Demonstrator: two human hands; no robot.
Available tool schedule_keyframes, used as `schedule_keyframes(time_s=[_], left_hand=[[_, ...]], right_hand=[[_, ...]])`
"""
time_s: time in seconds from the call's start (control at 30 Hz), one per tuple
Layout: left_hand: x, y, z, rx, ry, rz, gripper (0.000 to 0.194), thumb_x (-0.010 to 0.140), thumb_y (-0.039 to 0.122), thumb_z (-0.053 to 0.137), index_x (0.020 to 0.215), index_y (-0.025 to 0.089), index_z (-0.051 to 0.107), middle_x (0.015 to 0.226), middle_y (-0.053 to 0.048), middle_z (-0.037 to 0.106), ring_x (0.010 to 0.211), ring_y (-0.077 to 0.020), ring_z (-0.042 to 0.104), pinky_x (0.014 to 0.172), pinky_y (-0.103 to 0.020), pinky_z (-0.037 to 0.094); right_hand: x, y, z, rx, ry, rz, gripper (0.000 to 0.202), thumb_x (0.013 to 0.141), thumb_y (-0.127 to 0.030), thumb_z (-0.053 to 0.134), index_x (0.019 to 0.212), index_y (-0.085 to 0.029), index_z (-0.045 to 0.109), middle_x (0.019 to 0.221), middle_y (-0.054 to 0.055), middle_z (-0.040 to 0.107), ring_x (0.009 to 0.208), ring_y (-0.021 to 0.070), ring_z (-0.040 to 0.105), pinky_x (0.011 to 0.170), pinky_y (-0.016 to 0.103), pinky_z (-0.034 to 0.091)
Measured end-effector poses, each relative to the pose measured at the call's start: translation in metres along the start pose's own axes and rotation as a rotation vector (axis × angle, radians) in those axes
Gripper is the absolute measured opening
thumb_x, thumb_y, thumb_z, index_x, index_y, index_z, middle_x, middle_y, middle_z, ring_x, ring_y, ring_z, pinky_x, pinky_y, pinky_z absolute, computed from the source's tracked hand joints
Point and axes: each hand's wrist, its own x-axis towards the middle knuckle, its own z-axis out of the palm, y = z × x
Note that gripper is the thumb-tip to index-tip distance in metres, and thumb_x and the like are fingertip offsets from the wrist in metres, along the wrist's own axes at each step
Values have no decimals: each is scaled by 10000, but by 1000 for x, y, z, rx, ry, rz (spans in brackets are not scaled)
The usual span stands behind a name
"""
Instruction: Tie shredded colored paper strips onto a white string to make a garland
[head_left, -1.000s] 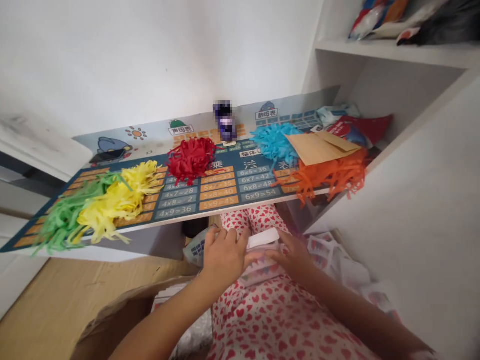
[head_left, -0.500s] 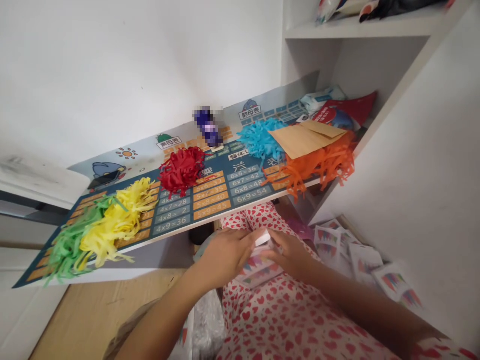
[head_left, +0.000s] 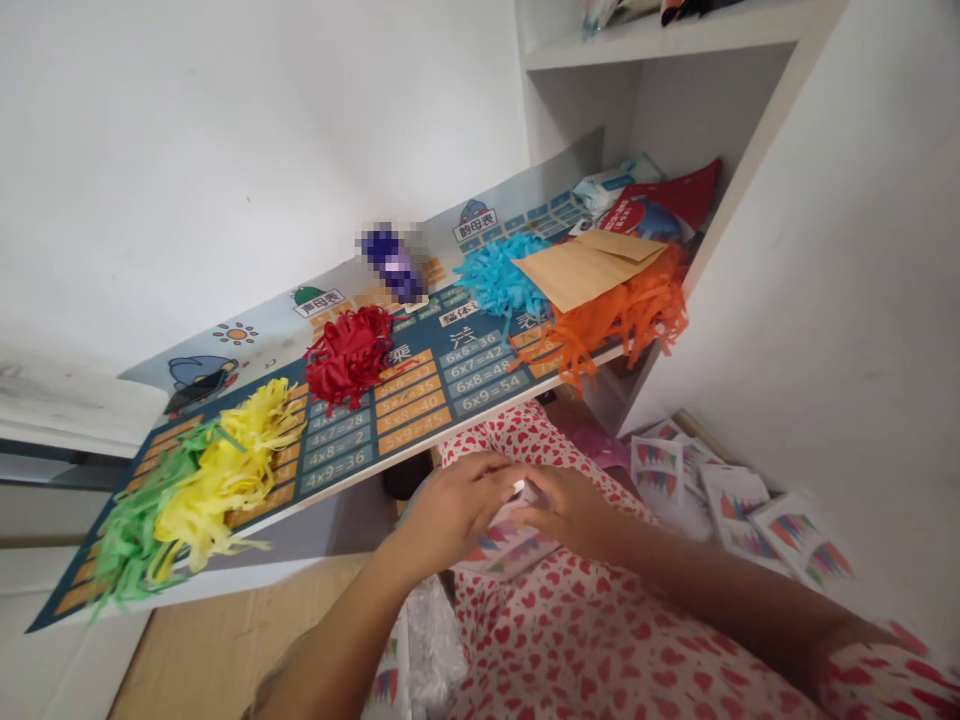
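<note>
Over my lap, my left hand and my right hand meet at the top end of a flat packet printed with colourful pennants. The fingers of both hands curl around its upper edge, where a small white piece shows between them. My fingers partly hide that piece, so I cannot tell whether it is a flap or a separate strip. The packet's lower part rests on trousers with a red heart pattern.
Ahead stands a desk with a printed times-table mat. On it lie green, yellow, red, blue and orange tassel bunches, plus a brown envelope. Several similar packets lie at lower right.
My hands have drawn closer together over the packet's top end, and less of the white piece shows. The camera view has turned slightly, shifting the desk leftward.
</note>
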Motion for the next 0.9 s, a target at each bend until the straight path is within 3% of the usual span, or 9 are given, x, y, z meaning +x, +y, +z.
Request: schedule_keyframes(time_s=[0.4, 0.9], left_hand=[[-4, -11, 0, -136, 23, 62, 447, 975, 179, 464, 1400, 305, 513, 1157, -100, 641, 1050, -183, 615, 893, -318, 527], [-8, -4, -6, 28, -42, 37, 436, 984, 190, 437, 1408, 273, 498, 1175, -114, 627, 1040, -203, 615, 879, -349, 543]], right_hand=[[4, -5, -3, 58, -18, 19, 270, 857, -399, 662, 1056, -218, 674, 834, -4, 696, 714, 157, 600, 670, 253, 386], [4, -1, 2, 29, -10, -23, 338, 866, -437, 648, 1115, -208, 662, 864, 14, 698, 733, 163, 605, 684, 255, 392]])
